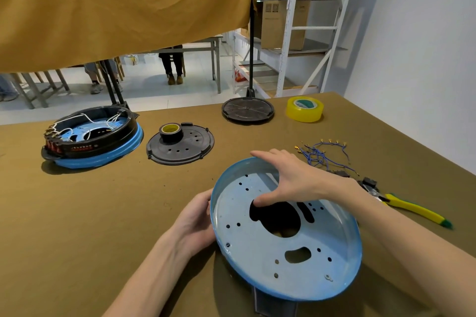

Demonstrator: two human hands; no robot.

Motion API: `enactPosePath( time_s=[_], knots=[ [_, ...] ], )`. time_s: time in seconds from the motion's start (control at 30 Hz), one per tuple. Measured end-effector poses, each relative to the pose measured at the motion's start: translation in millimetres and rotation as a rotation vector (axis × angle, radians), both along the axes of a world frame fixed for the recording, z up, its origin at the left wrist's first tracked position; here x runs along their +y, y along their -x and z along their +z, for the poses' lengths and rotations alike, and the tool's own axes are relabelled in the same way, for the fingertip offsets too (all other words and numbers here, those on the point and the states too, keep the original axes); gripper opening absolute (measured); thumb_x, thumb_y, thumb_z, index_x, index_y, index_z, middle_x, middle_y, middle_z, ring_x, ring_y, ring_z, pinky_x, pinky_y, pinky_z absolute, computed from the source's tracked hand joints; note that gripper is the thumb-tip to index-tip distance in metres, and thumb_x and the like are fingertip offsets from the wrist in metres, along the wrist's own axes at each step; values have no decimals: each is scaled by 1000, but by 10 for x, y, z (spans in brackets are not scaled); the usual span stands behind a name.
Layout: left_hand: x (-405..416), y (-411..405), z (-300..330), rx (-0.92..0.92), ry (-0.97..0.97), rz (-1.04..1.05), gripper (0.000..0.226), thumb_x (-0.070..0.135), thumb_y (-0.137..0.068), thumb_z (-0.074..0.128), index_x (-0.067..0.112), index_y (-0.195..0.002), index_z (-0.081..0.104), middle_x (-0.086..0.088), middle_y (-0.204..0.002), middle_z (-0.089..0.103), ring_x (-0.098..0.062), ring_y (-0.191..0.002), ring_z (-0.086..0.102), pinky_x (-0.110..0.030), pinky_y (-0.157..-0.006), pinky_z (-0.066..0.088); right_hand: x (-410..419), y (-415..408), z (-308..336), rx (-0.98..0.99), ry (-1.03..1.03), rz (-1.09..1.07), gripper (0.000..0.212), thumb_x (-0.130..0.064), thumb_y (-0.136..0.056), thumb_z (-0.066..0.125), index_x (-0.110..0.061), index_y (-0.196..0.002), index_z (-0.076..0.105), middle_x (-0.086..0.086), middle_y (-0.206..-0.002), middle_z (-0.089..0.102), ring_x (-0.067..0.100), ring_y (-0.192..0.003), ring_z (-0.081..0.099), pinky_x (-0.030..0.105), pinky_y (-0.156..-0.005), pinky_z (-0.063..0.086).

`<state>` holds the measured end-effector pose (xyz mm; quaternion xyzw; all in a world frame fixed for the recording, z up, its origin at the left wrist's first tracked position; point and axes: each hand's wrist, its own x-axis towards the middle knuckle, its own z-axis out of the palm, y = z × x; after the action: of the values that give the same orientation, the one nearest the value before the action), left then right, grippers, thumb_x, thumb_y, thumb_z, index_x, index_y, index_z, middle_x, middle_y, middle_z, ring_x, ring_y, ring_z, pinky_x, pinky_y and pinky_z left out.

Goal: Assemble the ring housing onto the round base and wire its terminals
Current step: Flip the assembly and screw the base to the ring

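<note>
A round blue base (260, 252) with a pale inside, several holes and a large central cutout is held tilted above the table in front of me. My left hand (194, 216) grips its left rim. My right hand (291, 177) holds its far rim, with the thumb inside at the edge of the cutout. A dark part (273, 304) shows under the base's near edge; what it is cannot be told. A bundle of blue wires (322, 153) with brass terminals lies to the right. At the far left stands a finished unit (92, 136), a black ring housing wired on a blue base.
A black round plate (180, 145) carries a roll of black tape (171, 131). Behind it sit a black grille disc (247, 110) and a yellow tape roll (305, 108). Yellow-handled pliers (409, 207) and small black switches (369, 183) lie at right. A tan cloth hangs overhead.
</note>
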<state>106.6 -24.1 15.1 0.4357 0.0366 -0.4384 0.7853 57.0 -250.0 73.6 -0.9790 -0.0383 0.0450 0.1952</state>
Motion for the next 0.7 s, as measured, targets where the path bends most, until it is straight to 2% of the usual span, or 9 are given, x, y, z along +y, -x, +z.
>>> enactPosePath(
  time_s=[0.07, 0.1, 0.2, 0.27, 0.4, 0.47, 0.57, 0.63, 0.7],
  knots=[
    [16, 15, 25, -2, 45, -54, 9, 10, -76, 69, 11, -68, 65, -7, -64, 56, -20, -50, 57, -29, -50, 52, 3, -20, -33, -3, 31, -6, 116, -74, -71, 77, -37, -162, 14, -12, -128, 40, 14, -122, 33, 43, -108, 38],
    [28, 9, 27, -17, 60, -70, 11, 13, -81, 67, 8, -74, 74, -9, -69, 66, -23, -55, 64, -31, -53, 55, 10, -30, -52, -8, 55, -6, 118, -76, -71, 75, -37, -162, 12, -11, -129, 39, 15, -122, 33, 43, -108, 38],
    [75, -39, -20, -33, 59, -85, 39, 42, -91, 70, 8, -105, 81, -16, -98, 76, -32, -83, 74, -39, -74, 60, 42, -55, -93, -35, 118, 14, 119, -78, -71, 72, -37, -162, 8, -11, -132, 37, 13, -118, 30, 37, -105, 35],
    [104, -50, -33, -81, 26, -112, 58, 58, -86, 75, 10, -118, 78, -17, -110, 75, -33, -93, 74, -42, -80, 60, 60, -45, -98, -66, 136, 34, 118, -78, -72, 72, -35, -163, 9, -9, -134, 39, 12, -116, 29, 33, -100, 31],
    [144, -42, -49, -224, -76, -110, 68, 59, -64, 87, 17, -117, 78, -18, -116, 74, -30, -95, 73, -42, -80, 60, 115, 26, -78, -153, 160, 71, 118, -75, -73, 72, -28, -164, 12, -7, -133, 41, 14, -115, 31, 31, -101, 31],
    [156, -37, -42, -243, -90, -96, 71, 58, -58, 89, 17, -115, 78, -20, -117, 72, -31, -97, 71, -43, -84, 59, 140, 72, -48, -207, 178, 85, 118, -74, -74, 72, -26, -164, 13, -7, -133, 41, 14, -117, 32, 32, -105, 32],
    [141, -38, -39, -247, -62, -86, 71, 60, -48, 94, 20, -106, 81, -17, -110, 74, -27, -90, 74, -41, -78, 61, 125, 143, 50, -227, 107, 102, 116, -75, -74, 72, -30, -164, 14, -9, -142, 37, 12, -124, 32, 30, -107, 32],
    [133, -35, -46, -249, -35, -92, 71, 59, -48, 95, 19, -105, 81, -16, -107, 75, -26, -88, 74, -40, -77, 61, 53, 179, 107, -241, -41, 49, 104, -77, -78, 66, -36, -161, 19, -13, -148, 35, 9, -131, 34, 30, -107, 33],
    [146, -50, -46, -231, -25, -79, 66, 56, -54, 95, 17, -105, 81, -15, -105, 74, -27, -87, 73, -41, -78, 60, -86, 198, 105, -345, -180, -95, 78, -68, -90, 59, -34, -155, 35, -11, -144, 44, 7, -130, 42, 29, -107, 36]
  ],
)
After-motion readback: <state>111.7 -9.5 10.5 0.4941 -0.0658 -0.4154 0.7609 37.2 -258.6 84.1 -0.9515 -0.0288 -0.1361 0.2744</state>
